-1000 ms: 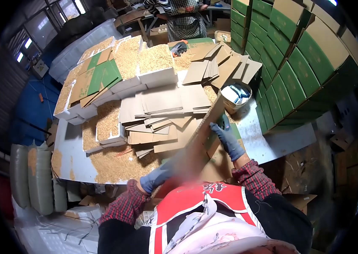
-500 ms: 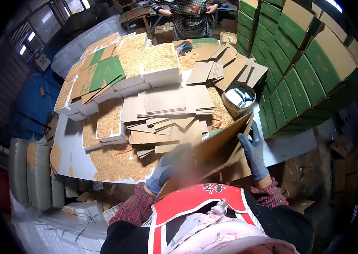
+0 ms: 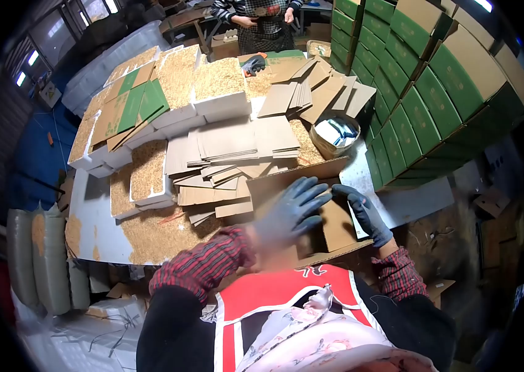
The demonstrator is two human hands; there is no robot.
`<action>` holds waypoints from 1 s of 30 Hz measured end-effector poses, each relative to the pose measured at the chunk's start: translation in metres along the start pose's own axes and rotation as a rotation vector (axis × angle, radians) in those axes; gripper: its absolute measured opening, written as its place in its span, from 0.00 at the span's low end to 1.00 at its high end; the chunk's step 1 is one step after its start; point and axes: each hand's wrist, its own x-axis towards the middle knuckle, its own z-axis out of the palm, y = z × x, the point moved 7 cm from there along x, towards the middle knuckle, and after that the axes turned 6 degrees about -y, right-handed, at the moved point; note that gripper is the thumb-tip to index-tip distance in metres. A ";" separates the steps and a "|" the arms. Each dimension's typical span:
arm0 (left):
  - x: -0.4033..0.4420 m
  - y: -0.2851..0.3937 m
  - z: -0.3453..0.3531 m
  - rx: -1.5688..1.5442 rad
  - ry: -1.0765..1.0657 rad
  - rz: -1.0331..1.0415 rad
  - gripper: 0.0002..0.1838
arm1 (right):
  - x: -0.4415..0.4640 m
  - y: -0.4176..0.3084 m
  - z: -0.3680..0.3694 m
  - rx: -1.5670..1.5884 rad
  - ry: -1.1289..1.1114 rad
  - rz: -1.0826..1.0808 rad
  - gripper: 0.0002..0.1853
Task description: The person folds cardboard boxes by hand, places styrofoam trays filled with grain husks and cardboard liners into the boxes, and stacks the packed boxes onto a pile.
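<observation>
A brown cardboard box (image 3: pixel 341 228) stands opened up in front of me at the table's near edge, its inside facing up. My left hand (image 3: pixel 293 214), in a blue-grey glove, is spread over the box's left part with nothing in it. Whether its palm touches the cardboard I cannot tell. Gloved as well, my right hand (image 3: pixel 366 216) has its fingers bent over the box's right wall and grips it. Flat cardboard pieces (image 3: pixel 228 146) lie stacked just beyond the box.
White foam boxes filled with sawdust-like material (image 3: pixel 218 84) fill the left and back. Green-and-brown cartons (image 3: pixel 423 130) are stacked high at right. A round container (image 3: pixel 336 135) holds white-and-blue packets. A person in a checked apron (image 3: pixel 266 32) stands across the table.
The box has gone from tilted and folded narrow to opened out. My left hand has left its lower left edge and moved up and right, fingers spread. My right hand stays at the right side.
</observation>
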 end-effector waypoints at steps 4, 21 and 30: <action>-0.010 -0.024 0.071 -0.048 -0.179 -0.127 0.26 | -0.022 -0.008 -0.012 0.384 0.029 -0.195 0.50; -0.111 -0.005 0.010 -0.119 -0.348 0.264 0.34 | -0.030 0.061 0.002 -0.043 0.189 0.260 0.41; -0.076 -0.015 -0.035 0.005 0.043 0.294 0.22 | -0.020 0.026 -0.004 0.463 0.161 0.354 0.30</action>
